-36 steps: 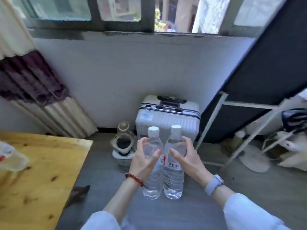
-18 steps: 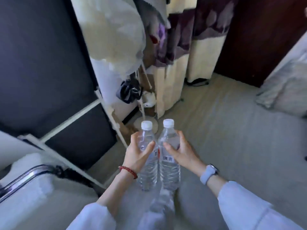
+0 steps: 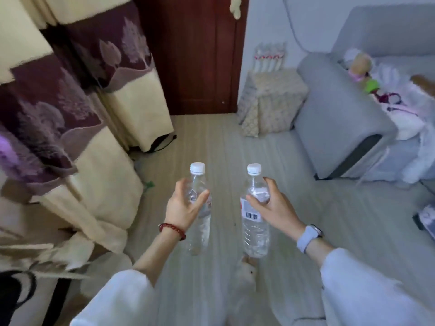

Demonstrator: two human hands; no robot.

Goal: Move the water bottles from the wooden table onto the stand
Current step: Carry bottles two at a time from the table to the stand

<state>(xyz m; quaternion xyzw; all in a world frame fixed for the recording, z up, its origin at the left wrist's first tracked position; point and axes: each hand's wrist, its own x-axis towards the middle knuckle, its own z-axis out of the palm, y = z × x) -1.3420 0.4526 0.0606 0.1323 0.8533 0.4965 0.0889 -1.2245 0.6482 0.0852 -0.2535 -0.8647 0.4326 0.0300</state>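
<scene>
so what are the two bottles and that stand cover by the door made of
The two bottles look like thin clear plastic: see-through, ribbed walls, white screw caps. The stand cover looks like patterned matte fabric, since it drapes in soft folds.

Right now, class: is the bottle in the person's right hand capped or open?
Capped. The right-hand bottle carries a white cap on its neck, and the right hand holds it upright.
</scene>
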